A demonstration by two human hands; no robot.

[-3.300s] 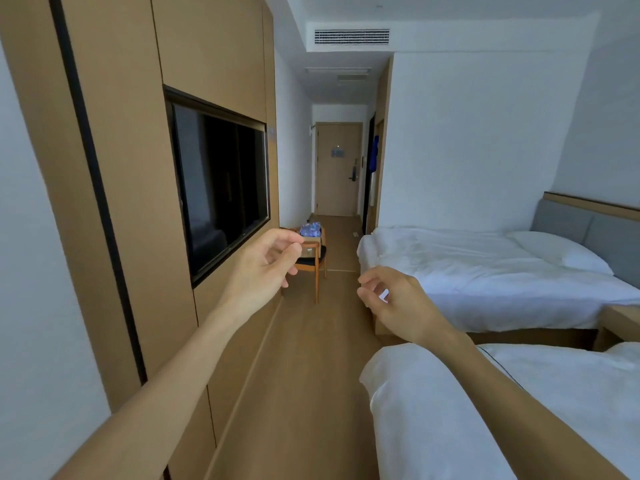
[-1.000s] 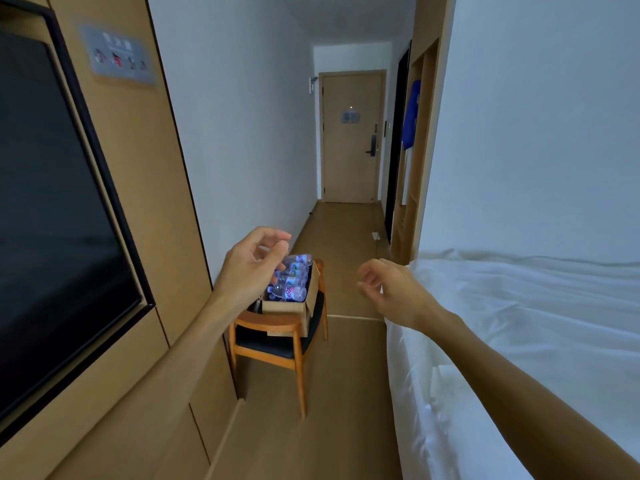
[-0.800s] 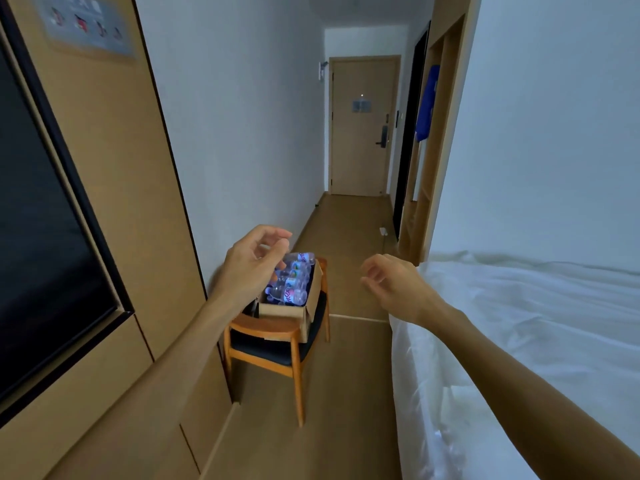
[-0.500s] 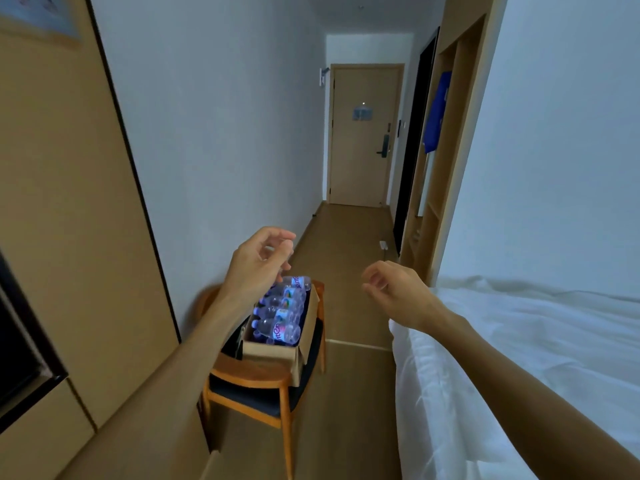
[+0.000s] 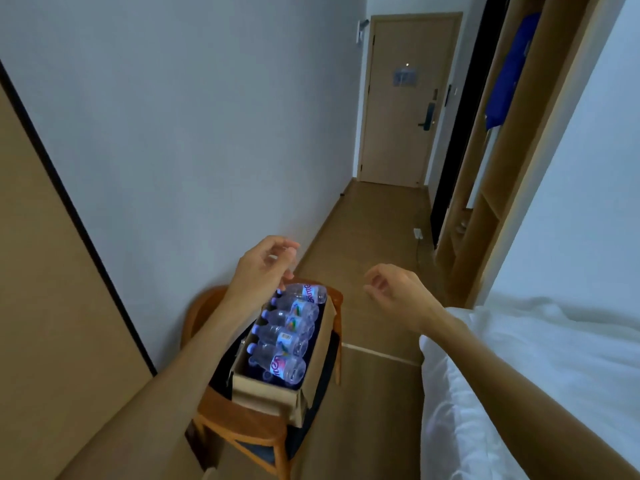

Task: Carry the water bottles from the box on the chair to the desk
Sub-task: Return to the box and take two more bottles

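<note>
Head view: water bottles [image 5: 289, 336] lie on their sides in the box [image 5: 273, 396] on the chair [image 5: 242, 424], just below the left hand [image 5: 263, 268] fingers [image 5: 289, 252], caps leftward, long axes crosswise. Both hands' fingers hang loosely curled, holding nothing; right hand [image 5: 394, 289] well right.

White walls [image 5: 180, 109], wooden floor [image 5: 377, 237], closed door [image 5: 401, 98].

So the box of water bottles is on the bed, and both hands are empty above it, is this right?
Not quite. The head view shows the box of water bottles on the wooden chair, not the bed. Left hand and right hand are indeed empty.
</note>
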